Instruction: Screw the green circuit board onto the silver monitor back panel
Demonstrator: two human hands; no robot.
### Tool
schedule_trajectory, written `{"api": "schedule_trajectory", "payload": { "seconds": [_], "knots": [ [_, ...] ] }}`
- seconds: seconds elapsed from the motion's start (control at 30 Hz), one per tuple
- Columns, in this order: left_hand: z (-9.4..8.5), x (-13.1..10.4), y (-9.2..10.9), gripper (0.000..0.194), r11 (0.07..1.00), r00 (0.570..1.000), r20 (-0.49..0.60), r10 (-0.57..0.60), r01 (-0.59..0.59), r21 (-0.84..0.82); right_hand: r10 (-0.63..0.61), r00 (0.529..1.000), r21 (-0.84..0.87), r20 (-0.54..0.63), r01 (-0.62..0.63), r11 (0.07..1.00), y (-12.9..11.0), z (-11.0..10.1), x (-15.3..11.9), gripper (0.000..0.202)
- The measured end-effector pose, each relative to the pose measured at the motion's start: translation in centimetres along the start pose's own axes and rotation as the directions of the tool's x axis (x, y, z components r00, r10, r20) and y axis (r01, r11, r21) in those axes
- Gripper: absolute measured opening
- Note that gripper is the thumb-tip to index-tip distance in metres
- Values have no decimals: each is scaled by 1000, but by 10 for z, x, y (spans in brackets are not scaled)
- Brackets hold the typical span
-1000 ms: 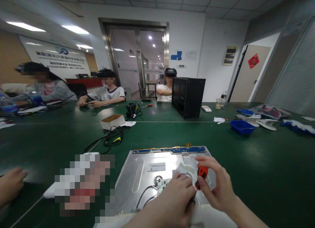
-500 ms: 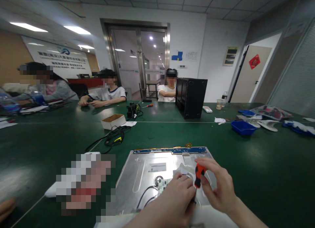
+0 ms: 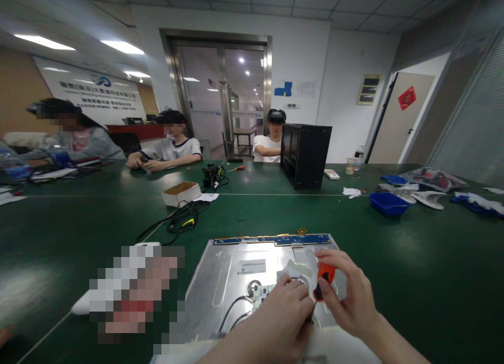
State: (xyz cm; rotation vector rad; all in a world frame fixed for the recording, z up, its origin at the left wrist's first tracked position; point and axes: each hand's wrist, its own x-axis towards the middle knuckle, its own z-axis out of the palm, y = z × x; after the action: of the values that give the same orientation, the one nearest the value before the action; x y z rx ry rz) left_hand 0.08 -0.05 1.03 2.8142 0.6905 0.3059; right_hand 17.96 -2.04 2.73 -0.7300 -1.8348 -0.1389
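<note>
A flat silver metal panel (image 3: 230, 269) lies in front of me, with a blue circuit strip (image 3: 303, 240) along its far edge. My right hand (image 3: 350, 290) grips the handle of an orange and black screwdriver (image 3: 326, 274), which tilts with its shaft pointing down toward my other hand. My left hand (image 3: 281, 309) rests over the panel with its fingers curled down; what they hold, if anything, is hidden. Beside it, a small pale green circuit board (image 3: 262, 296) with black wires shows on the panel.
Beyond the panel are black cables (image 3: 183, 217), an open cardboard box (image 3: 181, 194), a black computer case (image 3: 309, 157) and a blue tray (image 3: 389, 203). A pixelated patch covers something at left. Several people sit across the table.
The screwdriver handle has tilted a little to the right, and my right fingers have shifted round it. My left hand has barely moved. A hand at the far left edge has drawn back.
</note>
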Motion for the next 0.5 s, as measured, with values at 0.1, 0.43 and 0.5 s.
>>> {"api": "schedule_trajectory", "payload": {
  "seconds": [0.1, 0.43, 0.5],
  "knots": [
    [0, 0, 0, 7, 1000, 1000, -10, 10, -10, -6, -29, 999, -39, 17, 30, 999, -1, -2, 3, 39],
    [2, 0, -1, 14, 1000, 1000, -8, 3, -4, -20, -30, 997, -117, -76, 21, 993, -1, 3, 1, 32],
    [2, 1, -1, 15, 1000, 1000, -6, -1, 1, -9, -31, 998, -98, -51, 26, 995, -2, 3, 2, 32]
  ]
}}
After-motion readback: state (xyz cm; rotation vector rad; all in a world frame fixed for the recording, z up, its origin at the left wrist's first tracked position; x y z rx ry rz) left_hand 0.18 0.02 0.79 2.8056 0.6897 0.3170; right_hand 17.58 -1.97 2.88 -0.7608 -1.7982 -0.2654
